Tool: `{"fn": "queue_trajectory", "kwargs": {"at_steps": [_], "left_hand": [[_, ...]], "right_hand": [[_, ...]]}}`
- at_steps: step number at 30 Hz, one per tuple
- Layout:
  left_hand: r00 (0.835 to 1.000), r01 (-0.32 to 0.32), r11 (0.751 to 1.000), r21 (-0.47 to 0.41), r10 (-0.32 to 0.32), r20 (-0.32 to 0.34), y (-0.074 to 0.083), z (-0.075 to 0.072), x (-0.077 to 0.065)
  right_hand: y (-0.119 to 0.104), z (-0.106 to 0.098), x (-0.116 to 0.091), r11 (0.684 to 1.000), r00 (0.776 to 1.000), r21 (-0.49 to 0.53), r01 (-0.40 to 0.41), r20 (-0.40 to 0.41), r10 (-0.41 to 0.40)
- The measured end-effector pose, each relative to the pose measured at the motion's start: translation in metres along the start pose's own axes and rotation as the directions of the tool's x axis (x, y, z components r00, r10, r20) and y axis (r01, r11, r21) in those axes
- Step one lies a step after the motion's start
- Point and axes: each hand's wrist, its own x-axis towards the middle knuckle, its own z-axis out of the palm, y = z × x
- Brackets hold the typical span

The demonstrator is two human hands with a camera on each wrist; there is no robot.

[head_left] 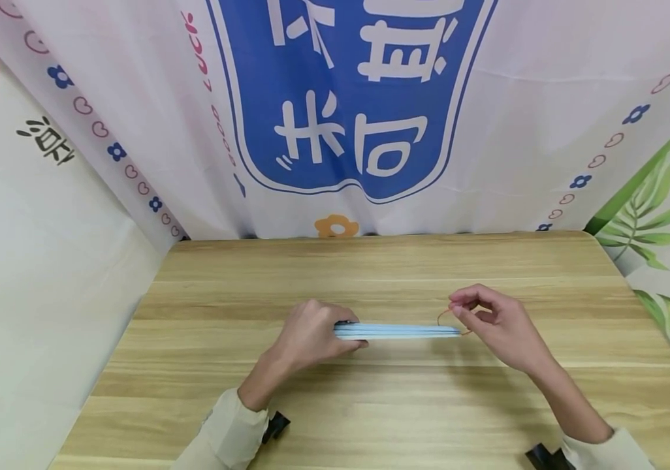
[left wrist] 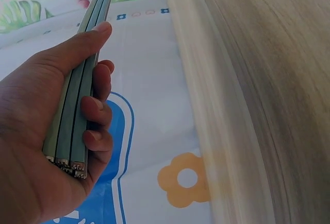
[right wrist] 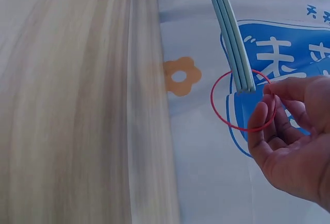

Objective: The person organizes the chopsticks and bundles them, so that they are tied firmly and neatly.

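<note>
My left hand grips one end of a bundle of slim, pale blue sticks, held level above the table. In the left wrist view the thumb lies along one side of the sticks and the fingers curl round the other; their near ends look metallic and patterned. Between thumb and fingertips my right hand pinches a thin red rubber band. The band hangs as a wide, slack loop about the free end of the bundle, as the right wrist view shows. Part of the loop is hidden behind the sticks.
A wood-grain table lies under both hands. Behind it hangs a white cloth with a blue printed panel, and leaf-patterned cloth stands at the right. Both wrists wear small black mounts.
</note>
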Motion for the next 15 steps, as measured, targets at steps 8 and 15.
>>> {"fn": "queue_trajectory", "kwargs": {"at_steps": [8, 15], "left_hand": [[0.999, 0.02, 1.0, -0.007, -0.02, -0.026, -0.0005, 0.0006, 0.0032], [0.999, 0.02, 1.0, 0.006, -0.019, -0.048, -0.0023, -0.0022, 0.0078]], "right_hand": [[-0.0088, 0.0066, 0.0028, 1.0, 1.0, -0.008, 0.011, -0.023, -0.012], [-0.0108, 0.011, 0.0011, 1.0, 1.0, 0.022, 0.0, -0.016, 0.0]]}}
